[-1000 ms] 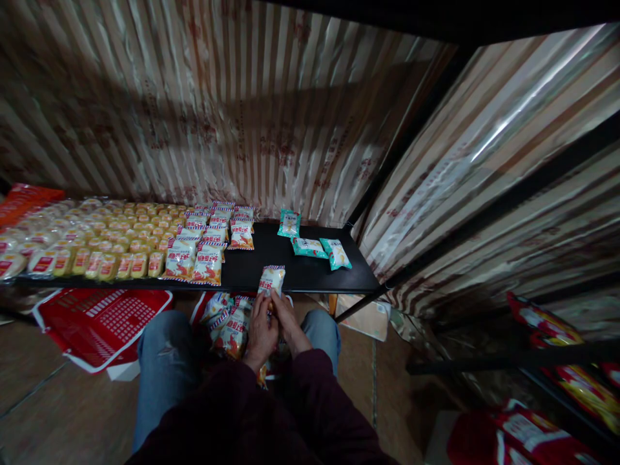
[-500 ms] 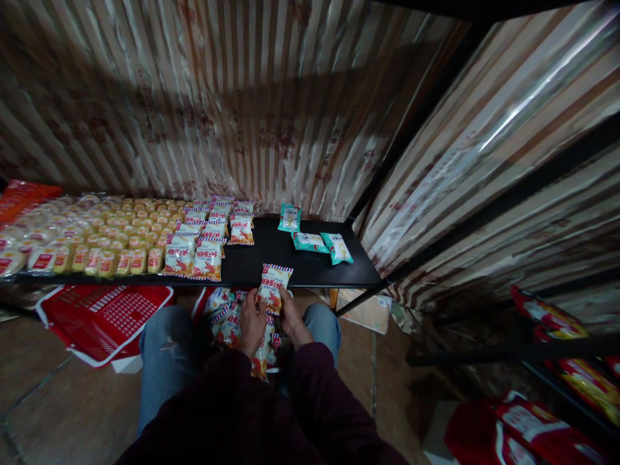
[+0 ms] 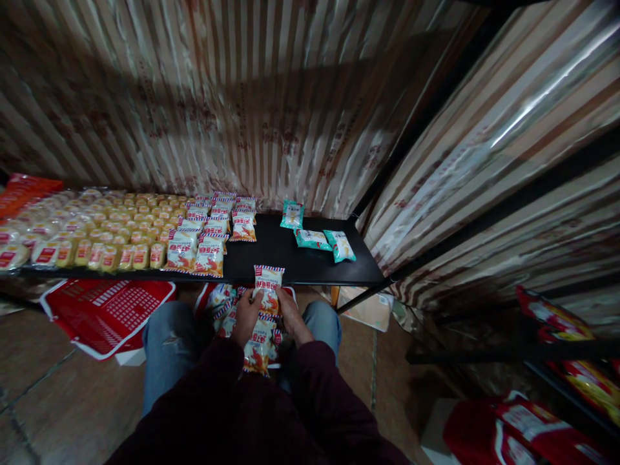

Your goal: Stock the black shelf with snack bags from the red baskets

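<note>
Between my two hands is a snack bag [image 3: 268,281], white and orange with a striped top edge, held upright at the front edge of the black shelf [image 3: 261,248]. My left hand [image 3: 248,312] grips its left side, and my right hand [image 3: 290,314] grips its right side. Below them, between my knees, a basket holds more snack bags [image 3: 258,345] of the same kind; my arms hide part of it. On the shelf to the left, matching snack bags [image 3: 210,254] stand in rows.
Several small wrapped cakes [image 3: 123,226] fill the shelf's left part. Green packets [image 3: 311,239] lie on its right part. A red basket [image 3: 109,313] sits on the floor at left. A black frame bar [image 3: 504,352] and red bags [image 3: 527,420] are at right.
Both hands still hold the snack bag, which has shifted slightly left and sits more upright. The bags in the basket below show more plainly. The view has tilted a little.
</note>
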`<state>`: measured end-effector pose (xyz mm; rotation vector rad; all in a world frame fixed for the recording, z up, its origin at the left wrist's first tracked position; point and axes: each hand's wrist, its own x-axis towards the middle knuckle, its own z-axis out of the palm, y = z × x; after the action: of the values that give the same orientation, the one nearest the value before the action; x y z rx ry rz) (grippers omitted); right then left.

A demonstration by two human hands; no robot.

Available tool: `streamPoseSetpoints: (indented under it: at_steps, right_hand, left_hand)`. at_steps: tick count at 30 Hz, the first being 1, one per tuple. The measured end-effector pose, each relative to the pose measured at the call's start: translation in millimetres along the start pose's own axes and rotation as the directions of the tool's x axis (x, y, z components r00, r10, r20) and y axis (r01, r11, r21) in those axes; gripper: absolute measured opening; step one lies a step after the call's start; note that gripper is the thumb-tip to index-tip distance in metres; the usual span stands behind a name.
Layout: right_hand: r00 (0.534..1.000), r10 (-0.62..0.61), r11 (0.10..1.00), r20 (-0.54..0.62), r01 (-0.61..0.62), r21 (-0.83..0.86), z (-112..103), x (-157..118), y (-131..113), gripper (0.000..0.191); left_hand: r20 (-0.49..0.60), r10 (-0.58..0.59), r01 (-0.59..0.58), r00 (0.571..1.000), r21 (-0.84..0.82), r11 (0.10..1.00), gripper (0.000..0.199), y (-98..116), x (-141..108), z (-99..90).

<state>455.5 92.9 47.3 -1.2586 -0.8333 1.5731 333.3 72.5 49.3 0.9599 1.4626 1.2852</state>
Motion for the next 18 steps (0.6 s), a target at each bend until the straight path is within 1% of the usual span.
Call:
streamPoseSetpoints:
  at_steps: [5,8,11,13,18]
  right_hand:
    - [1.0,-0.023,0.999,0.005,0.023,-0.046,5.2,-2.2,-6.7,0.05]
    - [0.998,-0.031,0.995,-0.05,0.026,-0.093,7.4,-1.9,-6.2,0.049]
    - [0.991,-0.042,0.988,-0.127,0.022,-0.154,7.8,-1.1,-1.8,0.044]
    - [0.986,-0.064,0.986,-0.156,0.038,-0.162,7.7,-1.1,0.9,0.04]
    - [0.984,-0.094,0.987,-0.149,0.073,-0.142,8.0,-2.1,2.2,0.038]
  left_hand:
    - [0.011,-0.006,0.007,1.0,-0.058,0.998,0.036,0.6,-2.8,-0.3]
    - [0.016,-0.037,0.039,0.999,-0.075,0.996,0.037,1.4,-4.2,-0.7]
    - [-0.001,-0.031,0.031,1.0,-0.014,0.999,0.037,2.1,-5.9,-1.1]
    - [-0.021,-0.031,0.032,0.999,0.037,0.999,0.037,2.3,-7.3,-1.2]
    - [-0.073,-0.037,0.044,0.997,0.107,0.993,0.031,2.8,-8.8,-1.0]
